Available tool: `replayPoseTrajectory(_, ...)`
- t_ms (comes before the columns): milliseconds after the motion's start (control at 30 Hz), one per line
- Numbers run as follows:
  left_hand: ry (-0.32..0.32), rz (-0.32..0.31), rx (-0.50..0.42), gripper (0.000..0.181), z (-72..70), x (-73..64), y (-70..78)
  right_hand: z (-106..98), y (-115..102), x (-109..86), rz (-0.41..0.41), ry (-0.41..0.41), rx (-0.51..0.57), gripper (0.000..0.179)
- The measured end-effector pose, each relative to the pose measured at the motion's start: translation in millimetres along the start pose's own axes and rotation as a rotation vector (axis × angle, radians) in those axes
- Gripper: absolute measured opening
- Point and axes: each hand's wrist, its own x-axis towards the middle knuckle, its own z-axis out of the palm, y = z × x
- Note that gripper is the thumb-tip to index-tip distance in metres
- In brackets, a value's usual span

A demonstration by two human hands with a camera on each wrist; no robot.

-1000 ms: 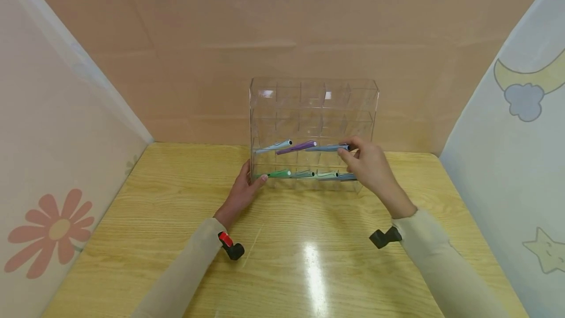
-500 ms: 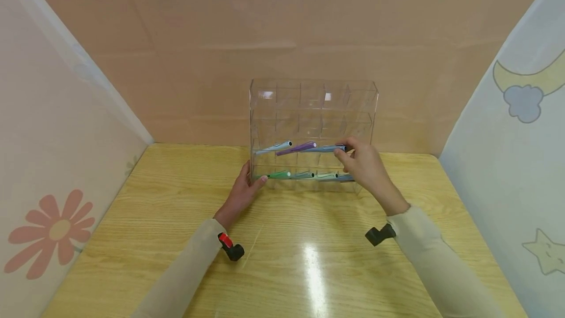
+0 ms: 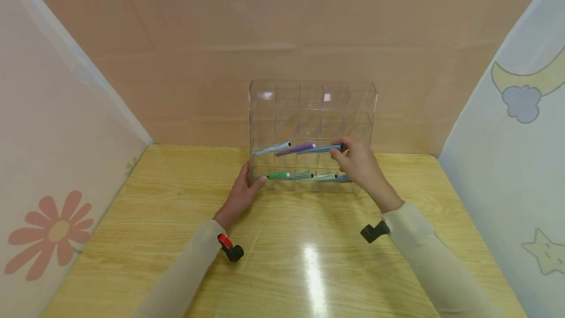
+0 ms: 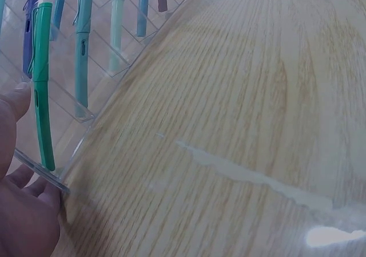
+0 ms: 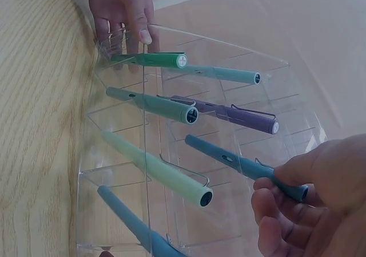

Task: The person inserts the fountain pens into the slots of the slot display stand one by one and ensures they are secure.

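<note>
A clear acrylic display rack (image 3: 311,109) with several compartments stands upright at the table's back. My left hand (image 3: 240,190) grips its lower left corner, thumb in front, fingers behind. My right hand (image 3: 362,163) pinches the capped end of a blue pen (image 5: 246,166) between thumb and fingers. That pen lies slanted in the upper occupied row, beside a purple pen (image 3: 296,149) and a light blue pen (image 3: 273,147). Below them sit a green pen (image 4: 42,68), a teal pen (image 5: 151,105), a pale green pen (image 5: 157,168) and another blue pen (image 5: 134,220).
The wooden table (image 3: 282,239) carries the rack near its back edge. Behind rises a brown backdrop (image 3: 282,23). White side panels with a flower (image 3: 59,229) and a moon (image 3: 525,80) flank the table. The rack's upper two rows hold no pens.
My right hand has shifted slightly left, and the blue pen in its pinch has slid left toward the purple pen. My left hand stays on the rack's corner.
</note>
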Motion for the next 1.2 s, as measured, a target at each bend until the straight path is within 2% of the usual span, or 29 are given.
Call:
replayPoseTrajectory(533,-0.009,0.005,-0.011,0.083,-1.3,0.9,-0.1,2.9,-3.9,5.9,0.023,-0.035,0.007,0.036)
replayPoseTrajectory(933,0.002,0.005,-0.018,0.081,-0.6,2.4,2.0,3.6,-3.3,6.8,0.025,-0.027,0.034,0.035)
replayPoseTrajectory(1200,-0.011,0.008,-0.009,0.082,-0.8,3.9,2.6,0.6,0.1,3.4,0.021,-0.019,0.032,0.051)
